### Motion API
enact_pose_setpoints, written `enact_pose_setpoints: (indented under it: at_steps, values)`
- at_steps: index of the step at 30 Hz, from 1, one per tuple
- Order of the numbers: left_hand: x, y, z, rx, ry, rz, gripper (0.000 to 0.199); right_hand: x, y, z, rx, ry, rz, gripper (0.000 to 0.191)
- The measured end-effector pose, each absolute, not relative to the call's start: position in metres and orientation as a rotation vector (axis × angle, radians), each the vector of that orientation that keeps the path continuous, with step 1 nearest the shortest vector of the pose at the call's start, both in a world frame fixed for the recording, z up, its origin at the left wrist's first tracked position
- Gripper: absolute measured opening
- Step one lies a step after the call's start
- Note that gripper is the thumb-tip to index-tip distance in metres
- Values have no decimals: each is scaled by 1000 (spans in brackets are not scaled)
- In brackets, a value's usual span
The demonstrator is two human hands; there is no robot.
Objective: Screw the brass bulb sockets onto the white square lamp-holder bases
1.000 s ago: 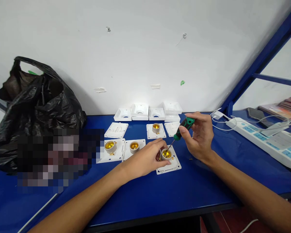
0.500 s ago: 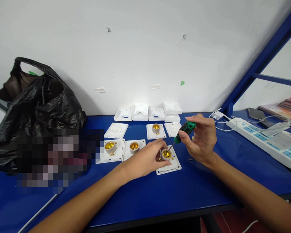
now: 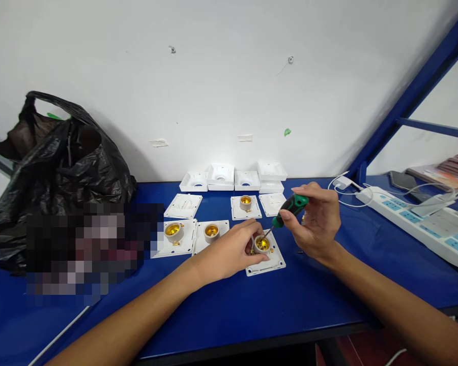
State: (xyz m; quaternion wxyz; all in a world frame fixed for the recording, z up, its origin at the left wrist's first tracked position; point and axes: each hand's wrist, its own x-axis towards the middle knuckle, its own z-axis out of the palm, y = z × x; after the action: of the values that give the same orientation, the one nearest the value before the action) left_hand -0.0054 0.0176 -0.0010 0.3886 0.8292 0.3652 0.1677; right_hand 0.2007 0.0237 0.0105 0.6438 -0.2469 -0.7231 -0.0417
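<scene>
My right hand [image 3: 316, 218] is closed on the green and black handle of a screwdriver [image 3: 292, 207]. The screwdriver leans, its tip down inside a round lamp holder [image 3: 262, 245] with a brass-coloured lining. That holder sits on a square white plate [image 3: 265, 267] on the blue table. Thumb and fingers of my left hand [image 3: 236, 249] grip the holder's sides from the left. Partly behind my left hand is a second lamp holder [image 3: 211, 232] on its plate, with another lamp holder [image 3: 173, 233] farther left. A tiny dark screw [image 3: 299, 252] lies right of the gripped plate.
White square covers [image 3: 220, 175] stand along the wall, with another lamp holder [image 3: 246, 203] and flat plates [image 3: 183, 206] before them. A black plastic bag [image 3: 68, 168] fills the left. At right lie a power strip [image 3: 408, 218], cables and a phone [image 3: 402, 180].
Both hands stay in nearly the same place. The screwdriver's handle has shifted very slightly in my right fingers, its tip still inside the lamp holder.
</scene>
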Motion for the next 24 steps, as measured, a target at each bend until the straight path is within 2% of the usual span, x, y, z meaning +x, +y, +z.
enact_pose_setpoints:
  at_steps: [11, 18, 24]
  values:
    - [-5, 18, -2, 2111, 916, 443, 32, 201, 24, 11, -542, -1645, -145, 42]
    - [-4, 17, 3, 2110, 915, 428, 31, 202, 27, 10, -456, -1664, -159, 54]
    - [-4, 17, 4, 2108, 920, 410, 31, 202, 27, 9, -451, -1668, -164, 56]
